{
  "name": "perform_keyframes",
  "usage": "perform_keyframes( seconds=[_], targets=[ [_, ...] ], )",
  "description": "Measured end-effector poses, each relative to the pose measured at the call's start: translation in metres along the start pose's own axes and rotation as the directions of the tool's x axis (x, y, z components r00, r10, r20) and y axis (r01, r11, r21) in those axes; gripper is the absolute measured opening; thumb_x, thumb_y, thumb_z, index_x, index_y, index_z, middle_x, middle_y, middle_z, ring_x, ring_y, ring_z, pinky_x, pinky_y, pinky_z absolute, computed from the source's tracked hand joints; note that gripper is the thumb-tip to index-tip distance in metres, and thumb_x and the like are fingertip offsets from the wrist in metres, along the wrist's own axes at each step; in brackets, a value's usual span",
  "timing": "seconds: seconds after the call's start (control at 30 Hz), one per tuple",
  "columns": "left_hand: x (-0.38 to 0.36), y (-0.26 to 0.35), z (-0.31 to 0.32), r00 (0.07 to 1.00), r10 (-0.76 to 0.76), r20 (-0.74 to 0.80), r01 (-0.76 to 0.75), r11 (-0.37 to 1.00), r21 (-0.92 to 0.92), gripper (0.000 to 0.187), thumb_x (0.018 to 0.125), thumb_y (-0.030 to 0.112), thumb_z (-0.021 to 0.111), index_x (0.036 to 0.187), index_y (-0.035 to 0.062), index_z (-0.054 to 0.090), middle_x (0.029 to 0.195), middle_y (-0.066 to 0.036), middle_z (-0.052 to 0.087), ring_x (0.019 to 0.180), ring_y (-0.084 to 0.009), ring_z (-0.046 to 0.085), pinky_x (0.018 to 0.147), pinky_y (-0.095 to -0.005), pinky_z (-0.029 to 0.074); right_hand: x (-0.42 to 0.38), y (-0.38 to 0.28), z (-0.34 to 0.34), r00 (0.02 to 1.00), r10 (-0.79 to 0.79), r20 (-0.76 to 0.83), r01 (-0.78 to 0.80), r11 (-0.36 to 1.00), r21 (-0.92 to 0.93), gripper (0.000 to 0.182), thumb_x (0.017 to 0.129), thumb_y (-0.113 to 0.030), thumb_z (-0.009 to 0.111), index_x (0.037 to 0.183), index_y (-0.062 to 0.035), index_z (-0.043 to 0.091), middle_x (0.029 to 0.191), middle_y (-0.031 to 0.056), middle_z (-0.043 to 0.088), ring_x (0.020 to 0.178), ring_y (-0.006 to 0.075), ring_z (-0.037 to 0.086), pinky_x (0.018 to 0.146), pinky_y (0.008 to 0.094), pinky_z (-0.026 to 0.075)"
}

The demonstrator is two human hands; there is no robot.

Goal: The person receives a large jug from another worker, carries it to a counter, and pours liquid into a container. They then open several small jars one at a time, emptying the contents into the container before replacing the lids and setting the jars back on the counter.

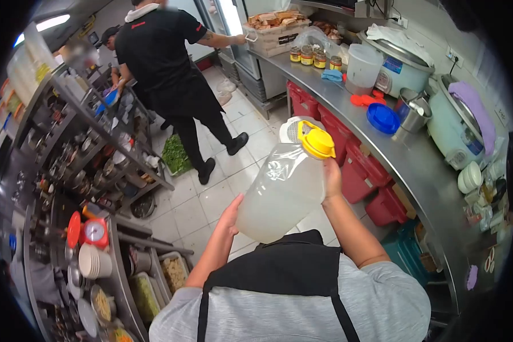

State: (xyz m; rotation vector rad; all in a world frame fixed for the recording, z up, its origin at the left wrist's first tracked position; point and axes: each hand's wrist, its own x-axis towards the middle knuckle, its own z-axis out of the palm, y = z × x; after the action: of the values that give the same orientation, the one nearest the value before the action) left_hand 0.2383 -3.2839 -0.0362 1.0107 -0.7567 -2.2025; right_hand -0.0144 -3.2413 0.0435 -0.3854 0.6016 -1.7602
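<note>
Since the plastic jug [282, 194] looks too bulky for a single grip, both hands share it, set apart by its width: the left hand [231, 215] supports the lower left side, while the right hand [332, 179] holds the opposite side just under the yellow lid [319, 142], probably to balance it. It is held tilted, in front of the black apron [273, 265] and over the tiled floor [194, 214], apart from the metal table [439, 194] on the right. Most fingers are behind the jug, so whether the right hand has hold of a handle cannot be told. Cloudy walls and glare make it hard to judge how full the jug is. A pale dotted piece [290, 133] beside the lid is partly covered, and the dark round border cuts off the table's far right side.
</note>
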Motion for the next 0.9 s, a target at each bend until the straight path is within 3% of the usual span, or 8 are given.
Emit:
perform_keyframes(
  seconds=[0.27, 0.37, 0.53, 0.6, 0.63, 0.73, 0.87, 0.9],
  targets=[
    [0.235, 0.103, 0.100, 0.991, -0.097, 0.087, 0.077, 0.976, 0.205, 0.044, 0.089, 0.034, 0.035, 0.112, -0.0013, 0.046, 0.106, -0.015, 0.053, 0.097, -0.0237, 0.053, 0.084, -0.0349, 0.043, 0.162, -0.083, -0.033, 0.917, -0.358, -0.179, 0.338, 0.932, -0.132, 0.034, 0.082, -0.027, 0.040, 0.103, -0.0026, 0.052, 0.096, 0.0091, 0.057, 0.085, 0.0192, 0.056, 0.074, 0.0294, 0.046],
    [0.322, 0.130, 0.137, 0.958, -0.219, 0.187, 0.185, 0.966, 0.179, 0.042, 0.087, 0.033, 0.038, 0.111, -0.0006, 0.048, 0.105, -0.014, 0.055, 0.095, -0.0226, 0.054, 0.083, -0.0344, 0.043, 0.218, -0.118, -0.050, 0.859, -0.464, -0.217, 0.419, 0.880, -0.223, 0.033, 0.083, -0.024, 0.040, 0.107, -0.0036, 0.050, 0.100, 0.0096, 0.056, 0.089, 0.0209, 0.056, 0.078, 0.0304, 0.045],
    [0.451, 0.168, 0.195, 0.941, -0.175, 0.289, 0.097, 0.960, 0.263, 0.036, 0.085, 0.028, 0.042, 0.107, 0.0009, 0.050, 0.101, -0.012, 0.056, 0.090, -0.0216, 0.056, 0.079, -0.0347, 0.045, 0.310, -0.163, -0.068, 0.755, -0.586, -0.296, 0.523, 0.809, -0.268, 0.031, 0.084, -0.018, 0.036, 0.109, -0.0027, 0.047, 0.100, 0.0098, 0.055, 0.091, 0.0226, 0.055, 0.079, 0.0328, 0.044],
    [0.495, 0.182, 0.213, 0.939, -0.209, 0.274, 0.110, 0.935, 0.336, 0.035, 0.085, 0.028, 0.042, 0.107, 0.0011, 0.050, 0.100, -0.012, 0.057, 0.090, -0.0213, 0.056, 0.078, -0.0347, 0.045, 0.338, -0.173, -0.076, 0.689, -0.624, -0.368, 0.523, 0.780, -0.342, 0.031, 0.084, -0.018, 0.036, 0.109, -0.0033, 0.047, 0.100, 0.0096, 0.054, 0.091, 0.0224, 0.055, 0.079, 0.0329, 0.044],
    [0.512, 0.188, 0.223, 0.927, -0.250, 0.279, 0.178, 0.949, 0.259, 0.030, 0.084, 0.028, 0.044, 0.096, 0.0016, 0.053, 0.088, -0.010, 0.057, 0.075, -0.0203, 0.057, 0.068, -0.0335, 0.047, 0.349, -0.176, -0.066, 0.670, -0.635, -0.385, 0.551, 0.772, -0.316, 0.029, 0.084, -0.018, 0.036, 0.107, -0.0038, 0.047, 0.101, 0.0095, 0.053, 0.093, 0.0222, 0.054, 0.079, 0.0333, 0.044],
    [0.550, 0.209, 0.235, 0.890, -0.349, 0.294, 0.224, 0.896, 0.384, 0.030, 0.084, 0.030, 0.044, 0.094, 0.0025, 0.052, 0.086, -0.009, 0.056, 0.075, -0.0202, 0.056, 0.068, -0.0338, 0.046, 0.386, -0.182, -0.083, 0.546, -0.715, -0.437, 0.612, 0.696, -0.374, 0.032, 0.086, -0.026, 0.038, 0.108, -0.0053, 0.048, 0.103, 0.0080, 0.054, 0.093, 0.0198, 0.054, 0.079, 0.0313, 0.045],
    [0.582, 0.225, 0.260, 0.866, -0.307, 0.395, 0.131, 0.901, 0.414, 0.031, 0.084, 0.030, 0.044, 0.095, 0.0025, 0.051, 0.090, -0.009, 0.054, 0.079, -0.0193, 0.054, 0.068, -0.0338, 0.046, 0.404, -0.188, -0.062, 0.498, -0.791, -0.355, 0.653, 0.612, -0.446, 0.028, 0.086, -0.023, 0.037, 0.104, -0.0044, 0.048, 0.105, 0.0076, 0.052, 0.096, 0.0211, 0.053, 0.082, 0.0324, 0.044],
    [0.598, 0.226, 0.265, 0.852, -0.330, 0.407, 0.148, 0.896, 0.418, 0.031, 0.083, 0.029, 0.043, 0.096, 0.0024, 0.051, 0.092, -0.009, 0.053, 0.081, -0.0188, 0.054, 0.070, -0.0337, 0.046, 0.412, -0.185, -0.046, 0.431, -0.814, -0.389, 0.647, 0.579, -0.496, 0.026, 0.086, -0.022, 0.037, 0.101, -0.0039, 0.047, 0.102, 0.0066, 0.052, 0.094, 0.0196, 0.053, 0.082, 0.0314, 0.042]
  ],
)
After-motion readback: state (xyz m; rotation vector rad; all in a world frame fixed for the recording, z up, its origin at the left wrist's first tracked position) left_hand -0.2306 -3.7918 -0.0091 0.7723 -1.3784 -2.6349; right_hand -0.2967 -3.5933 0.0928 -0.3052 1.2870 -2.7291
